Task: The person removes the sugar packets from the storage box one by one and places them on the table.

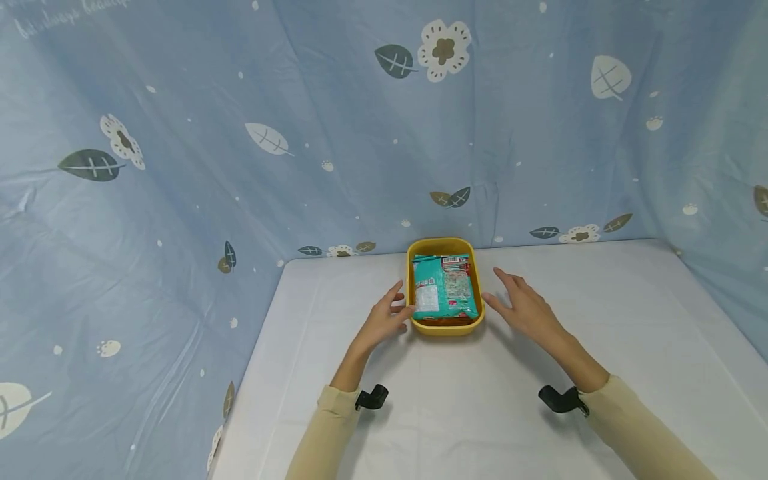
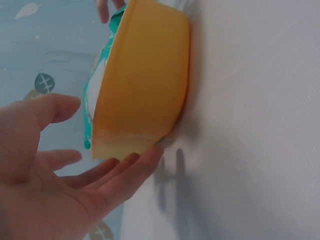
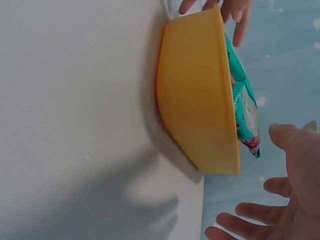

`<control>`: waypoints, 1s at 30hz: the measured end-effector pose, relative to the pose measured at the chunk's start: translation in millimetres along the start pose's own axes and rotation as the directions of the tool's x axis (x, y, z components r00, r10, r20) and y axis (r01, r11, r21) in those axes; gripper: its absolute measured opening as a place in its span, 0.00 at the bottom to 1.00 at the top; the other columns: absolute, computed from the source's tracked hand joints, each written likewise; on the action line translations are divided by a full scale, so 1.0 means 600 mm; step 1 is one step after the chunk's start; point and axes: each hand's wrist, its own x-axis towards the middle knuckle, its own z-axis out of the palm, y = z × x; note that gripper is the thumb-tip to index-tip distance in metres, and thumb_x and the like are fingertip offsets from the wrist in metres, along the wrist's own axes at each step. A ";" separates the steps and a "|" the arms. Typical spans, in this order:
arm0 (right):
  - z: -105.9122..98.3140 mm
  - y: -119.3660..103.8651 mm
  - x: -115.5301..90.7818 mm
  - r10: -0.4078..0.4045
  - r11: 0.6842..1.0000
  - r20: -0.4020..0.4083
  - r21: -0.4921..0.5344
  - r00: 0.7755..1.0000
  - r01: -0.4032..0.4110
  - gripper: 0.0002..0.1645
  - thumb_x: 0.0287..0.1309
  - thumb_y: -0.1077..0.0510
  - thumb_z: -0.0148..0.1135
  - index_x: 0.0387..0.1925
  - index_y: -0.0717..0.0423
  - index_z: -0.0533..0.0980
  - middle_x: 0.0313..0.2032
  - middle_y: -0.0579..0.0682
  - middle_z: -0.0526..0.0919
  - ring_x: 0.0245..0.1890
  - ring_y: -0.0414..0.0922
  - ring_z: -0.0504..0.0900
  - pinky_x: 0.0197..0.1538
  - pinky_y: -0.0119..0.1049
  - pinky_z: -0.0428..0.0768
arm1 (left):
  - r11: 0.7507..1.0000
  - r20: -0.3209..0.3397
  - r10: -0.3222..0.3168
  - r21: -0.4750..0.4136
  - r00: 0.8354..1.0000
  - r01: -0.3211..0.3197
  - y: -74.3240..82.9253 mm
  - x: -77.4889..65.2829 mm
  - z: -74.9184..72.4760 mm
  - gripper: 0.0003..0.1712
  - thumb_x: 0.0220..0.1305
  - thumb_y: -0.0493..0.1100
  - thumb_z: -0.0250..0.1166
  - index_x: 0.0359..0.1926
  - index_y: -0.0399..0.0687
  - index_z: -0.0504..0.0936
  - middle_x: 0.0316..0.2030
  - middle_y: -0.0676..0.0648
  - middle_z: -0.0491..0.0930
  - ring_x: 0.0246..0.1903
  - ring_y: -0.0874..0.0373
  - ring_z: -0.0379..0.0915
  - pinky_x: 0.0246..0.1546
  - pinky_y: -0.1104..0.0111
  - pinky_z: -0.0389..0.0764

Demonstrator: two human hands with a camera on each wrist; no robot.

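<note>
A yellow plastic basin (image 1: 447, 331) stands on the white table, near its back edge. Inside lies a teal snack packet (image 1: 445, 287), its top showing above the rim in both wrist views, with something orange-brown under it. My left hand (image 1: 383, 321) is at the basin's left side, fingers spread and gently bent, fingertips right at the wall (image 2: 145, 75) in the left wrist view. On the other side, my right hand (image 1: 525, 308) is held a little apart from the basin, its fingers spread with nothing between them.
The white tabletop (image 1: 456, 413) spreads around the basin. A blue curtain (image 1: 360, 133) with leaves and flowers hangs behind the table and along its left side. Black wrist cameras sit at both cuffs, the left one (image 1: 373, 397) and the right one (image 1: 561, 399).
</note>
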 end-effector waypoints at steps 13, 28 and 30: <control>-0.004 -0.019 0.009 -0.023 0.997 -0.019 0.073 1.000 0.024 0.46 0.66 0.37 0.55 0.76 0.51 0.52 0.64 0.66 0.70 0.57 0.64 0.78 0.54 0.69 0.78 | 0.997 0.026 -0.015 -0.079 1.000 0.017 0.001 0.008 -0.001 0.43 0.68 0.48 0.62 0.77 0.58 0.51 0.66 0.38 0.67 0.61 0.43 0.72 0.48 0.53 0.88; -0.010 -0.052 0.030 -0.064 0.994 -0.029 0.092 0.998 0.066 0.44 0.65 0.42 0.58 0.75 0.53 0.55 0.59 0.64 0.75 0.55 0.61 0.78 0.49 0.58 0.85 | 0.996 0.038 -0.042 -0.080 0.998 0.045 -0.002 0.023 0.002 0.42 0.68 0.47 0.62 0.77 0.56 0.52 0.64 0.38 0.68 0.60 0.44 0.74 0.43 0.59 0.90; -0.010 -0.055 0.034 -0.068 0.993 -0.029 0.096 0.997 0.070 0.43 0.65 0.42 0.59 0.74 0.54 0.56 0.58 0.64 0.76 0.54 0.60 0.79 0.49 0.56 0.86 | 0.996 0.038 -0.047 -0.077 0.998 0.050 -0.002 0.026 0.002 0.42 0.68 0.47 0.62 0.77 0.57 0.53 0.64 0.37 0.69 0.59 0.43 0.74 0.43 0.57 0.89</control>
